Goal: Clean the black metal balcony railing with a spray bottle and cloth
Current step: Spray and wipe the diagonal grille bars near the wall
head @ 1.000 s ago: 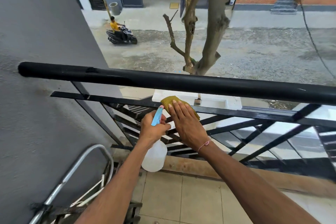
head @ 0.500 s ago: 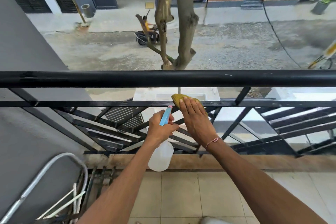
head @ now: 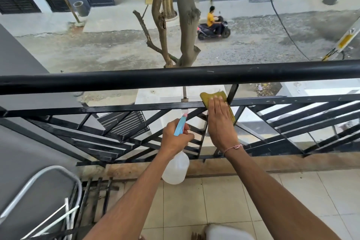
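While both arms reach forward over the balcony floor, the scene reads as follows.

Railing: the black metal railing (head: 175, 79) spans the whole width, with a thick round top bar, a flat horizontal bar below it, and fans of slanted bars underneath.
Right hand: the right hand (head: 221, 122) lies flat with straight fingers together, palm pressing the cloth against the flat horizontal bar, just beside a short upright strut.
Cloth: the yellow-green cloth (head: 207, 97) shows above the fingertips and along the right edge of the hand, draped over the bar.
Left hand: the left hand (head: 175, 138) is curled around the neck of the spray bottle, fingers wrapped at the trigger, held just left of the right hand and a little lower.
Spray bottle: the spray bottle (head: 176, 169) has a translucent white body hanging below the fist and a blue head with a pink tip pointing up toward the flat bar.
Wrist: a thin pink string bracelet (head: 233, 147) sits on the right wrist.
Floor: pale floor tiles (head: 214, 200) lie beneath the arms.
Lower left: a bent metal frame (head: 54, 171) leans by the grey wall.
Street below: a bare tree trunk (head: 186, 25) rises beyond the rail, and a rider in yellow sits on a dark scooter (head: 213, 29).
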`<state>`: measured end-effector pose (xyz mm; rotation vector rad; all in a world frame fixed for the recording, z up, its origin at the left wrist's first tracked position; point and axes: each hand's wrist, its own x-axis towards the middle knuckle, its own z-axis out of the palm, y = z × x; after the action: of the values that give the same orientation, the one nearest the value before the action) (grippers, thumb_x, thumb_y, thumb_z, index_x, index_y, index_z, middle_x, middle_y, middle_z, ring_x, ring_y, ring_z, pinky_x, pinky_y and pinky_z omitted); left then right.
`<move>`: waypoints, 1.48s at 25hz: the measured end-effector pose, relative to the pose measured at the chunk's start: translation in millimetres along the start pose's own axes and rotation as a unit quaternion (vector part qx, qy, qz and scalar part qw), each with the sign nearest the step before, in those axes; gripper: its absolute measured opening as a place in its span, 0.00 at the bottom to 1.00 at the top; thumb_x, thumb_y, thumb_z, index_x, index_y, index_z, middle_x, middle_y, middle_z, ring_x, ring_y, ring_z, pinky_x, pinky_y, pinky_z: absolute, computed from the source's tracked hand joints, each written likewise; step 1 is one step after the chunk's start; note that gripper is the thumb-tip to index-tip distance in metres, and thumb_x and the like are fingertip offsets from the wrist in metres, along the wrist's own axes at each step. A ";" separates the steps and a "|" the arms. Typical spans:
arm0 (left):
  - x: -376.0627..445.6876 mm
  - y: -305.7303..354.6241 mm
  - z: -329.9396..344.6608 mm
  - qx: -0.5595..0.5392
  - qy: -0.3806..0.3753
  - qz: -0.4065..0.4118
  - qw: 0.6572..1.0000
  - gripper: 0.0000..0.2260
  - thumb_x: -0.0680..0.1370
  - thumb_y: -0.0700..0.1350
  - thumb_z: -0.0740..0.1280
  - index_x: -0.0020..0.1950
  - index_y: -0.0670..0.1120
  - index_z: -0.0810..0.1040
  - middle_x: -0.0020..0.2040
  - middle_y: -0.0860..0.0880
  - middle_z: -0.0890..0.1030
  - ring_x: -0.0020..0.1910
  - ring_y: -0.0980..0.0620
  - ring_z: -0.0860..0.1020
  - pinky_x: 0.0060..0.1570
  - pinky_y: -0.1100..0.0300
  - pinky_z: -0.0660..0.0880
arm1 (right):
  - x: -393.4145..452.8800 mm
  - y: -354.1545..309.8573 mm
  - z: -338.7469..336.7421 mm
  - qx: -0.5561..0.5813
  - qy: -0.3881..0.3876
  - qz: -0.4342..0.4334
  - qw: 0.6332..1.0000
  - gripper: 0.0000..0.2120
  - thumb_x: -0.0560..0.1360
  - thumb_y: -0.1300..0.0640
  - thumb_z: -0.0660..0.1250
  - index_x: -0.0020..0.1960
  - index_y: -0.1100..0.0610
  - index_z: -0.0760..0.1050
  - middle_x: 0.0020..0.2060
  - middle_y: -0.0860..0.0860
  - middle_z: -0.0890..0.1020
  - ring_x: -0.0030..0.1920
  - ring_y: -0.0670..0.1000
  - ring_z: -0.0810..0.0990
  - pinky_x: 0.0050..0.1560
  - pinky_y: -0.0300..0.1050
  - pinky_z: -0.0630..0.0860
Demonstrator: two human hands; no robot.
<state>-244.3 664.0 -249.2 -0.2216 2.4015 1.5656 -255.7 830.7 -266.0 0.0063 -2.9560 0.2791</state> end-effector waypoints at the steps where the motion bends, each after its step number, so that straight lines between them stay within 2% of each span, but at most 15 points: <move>1: -1.0 -4.8 1.1 0.001 0.003 -0.004 1.000 0.09 0.73 0.37 0.76 0.49 0.44 0.79 0.39 0.48 0.78 0.39 0.50 0.79 0.43 0.51 0.85 | -1.9 -3.1 3.0 0.009 0.004 0.010 1.000 0.35 0.78 0.66 0.64 0.80 0.64 0.50 0.79 0.63 0.54 0.80 0.62 0.50 0.76 0.56 0.44; 4: -3.2 -20.3 0.8 0.013 0.011 -0.014 1.000 0.09 0.72 0.37 0.76 0.48 0.44 0.79 0.39 0.49 0.78 0.38 0.51 0.79 0.42 0.51 0.85 | -11.0 -6.9 9.7 0.042 0.013 0.028 0.999 0.35 0.78 0.67 0.63 0.81 0.65 0.49 0.80 0.64 0.52 0.80 0.63 0.49 0.76 0.57 0.43; 7: -5.9 -30.6 -1.7 0.022 0.013 -0.020 0.999 0.09 0.73 0.38 0.76 0.48 0.45 0.79 0.40 0.49 0.77 0.39 0.53 0.78 0.35 0.63 0.80 | -33.8 -12.6 17.1 0.102 0.008 0.048 0.994 0.36 0.79 0.70 0.60 0.81 0.63 0.47 0.81 0.61 0.49 0.81 0.60 0.46 0.78 0.58 0.48; 9: -6.4 -35.4 -2.7 0.009 0.011 -0.025 1.000 0.09 0.74 0.38 0.76 0.50 0.46 0.79 0.43 0.49 0.77 0.41 0.52 0.78 0.38 0.62 0.82 | -49.5 -17.7 20.5 0.214 0.008 0.091 0.972 0.34 0.79 0.71 0.58 0.81 0.62 0.49 0.80 0.60 0.57 0.77 0.62 0.62 0.76 0.58 0.63; 10: -6.1 -37.2 -3.2 0.004 0.010 -0.025 1.000 0.08 0.74 0.38 0.76 0.50 0.46 0.80 0.43 0.48 0.78 0.42 0.51 0.79 0.41 0.58 0.84 | -56.0 -21.6 22.3 0.287 0.014 0.125 0.950 0.31 0.80 0.70 0.57 0.81 0.60 0.53 0.75 0.62 0.65 0.67 0.60 0.73 0.70 0.58 0.72; 12: -4.7 -42.6 -3.0 0.007 0.013 -0.021 1.000 0.08 0.74 0.38 0.76 0.50 0.45 0.81 0.43 0.48 0.79 0.43 0.50 0.80 0.46 0.51 0.85 | -65.1 -32.5 23.5 0.427 0.020 0.219 0.877 0.23 0.83 0.65 0.54 0.78 0.55 0.64 0.58 0.57 0.78 0.50 0.52 0.79 0.57 0.55 0.80; 14: -2.5 -49.1 0.3 0.015 0.019 -0.013 1.000 0.07 0.75 0.40 0.76 0.51 0.46 0.81 0.42 0.48 0.80 0.44 0.49 0.81 0.47 0.52 0.85 | -71.1 -39.6 25.6 0.532 -0.012 0.311 0.788 0.18 0.85 0.60 0.52 0.72 0.51 0.72 0.52 0.47 0.79 0.52 0.51 0.79 0.54 0.50 0.80; 16: -0.2 -54.1 5.9 0.025 0.030 -0.005 0.999 0.06 0.76 0.42 0.76 0.51 0.47 0.82 0.42 0.49 0.79 0.44 0.48 0.81 0.46 0.54 0.85 | -75.7 -41.6 30.6 0.605 -0.037 0.371 0.703 0.17 0.86 0.60 0.51 0.67 0.49 0.74 0.53 0.45 0.79 0.55 0.50 0.79 0.56 0.46 0.79; 18: 3.1 -59.6 14.9 0.031 0.034 0.008 0.999 0.04 0.76 0.44 0.75 0.49 0.47 0.82 0.40 0.50 0.79 0.42 0.48 0.81 0.45 0.52 0.85 | -80.1 -39.3 35.3 0.634 -0.038 0.394 0.664 0.18 0.86 0.63 0.51 0.66 0.50 0.74 0.54 0.48 0.81 0.54 0.49 0.80 0.54 0.45 0.80; 21: 7.7 -61.0 32.9 0.043 0.037 0.046 0.997 0.04 0.77 0.45 0.75 0.45 0.46 0.82 0.35 0.52 0.78 0.37 0.49 0.79 0.41 0.50 0.84 | -88.4 -33.6 38.8 0.628 -0.023 0.389 0.674 0.18 0.86 0.62 0.51 0.64 0.47 0.76 0.48 0.42 0.83 0.52 0.44 0.80 0.54 0.44 0.79; 26: 21.8 -49.9 61.5 0.060 0.060 0.110 0.990 0.09 0.76 0.43 0.75 0.39 0.46 0.77 0.30 0.56 0.73 0.30 0.55 0.74 0.32 0.67 0.72 | -96.5 -18.1 44.1 0.610 0.025 0.366 0.703 0.22 0.85 0.64 0.52 0.61 0.41 0.76 0.47 0.40 0.85 0.51 0.44 0.82 0.56 0.46 0.80; 30: 23.7 -46.1 72.4 0.065 0.051 0.117 0.990 0.10 0.76 0.44 0.76 0.38 0.48 0.76 0.30 0.55 0.74 0.30 0.53 0.75 0.34 0.60 0.76 | -106.1 -3.6 43.8 0.602 0.028 0.342 0.721 0.23 0.85 0.63 0.52 0.66 0.40 0.73 0.54 0.39 0.84 0.58 0.44 0.81 0.65 0.53 0.77; 33: 25.1 -49.4 74.2 0.041 0.034 0.106 0.993 0.08 0.75 0.45 0.76 0.40 0.48 0.78 0.33 0.52 0.77 0.33 0.47 0.80 0.36 0.48 0.84 | -104.4 0.7 46.4 0.598 0.033 0.306 0.740 0.23 0.84 0.66 0.52 0.74 0.49 0.71 0.62 0.45 0.81 0.63 0.47 0.79 0.69 0.56 0.74; 35: 24.3 -53.7 71.1 0.036 0.040 0.100 0.994 0.06 0.75 0.46 0.75 0.42 0.47 0.79 0.34 0.51 0.78 0.36 0.46 0.81 0.38 0.46 0.84 | -92.7 -7.0 42.1 0.585 0.040 0.270 0.763 0.23 0.84 0.68 0.54 0.76 0.53 0.68 0.63 0.44 0.80 0.63 0.42 0.78 0.68 0.48 0.74; 37: 23.1 -58.0 64.0 0.035 0.055 0.113 0.992 0.06 0.75 0.46 0.74 0.43 0.46 0.79 0.35 0.50 0.78 0.35 0.48 0.79 0.36 0.50 0.82 | -71.7 -20.0 39.4 0.546 0.043 0.233 0.804 0.25 0.83 0.69 0.55 0.77 0.55 0.65 0.61 0.41 0.79 0.57 0.37 0.78 0.60 0.32 0.76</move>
<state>-241.8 699.3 -331.3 -0.0230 2.6409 1.5950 -191.4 802.9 -312.7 -0.5541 -2.2097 1.8958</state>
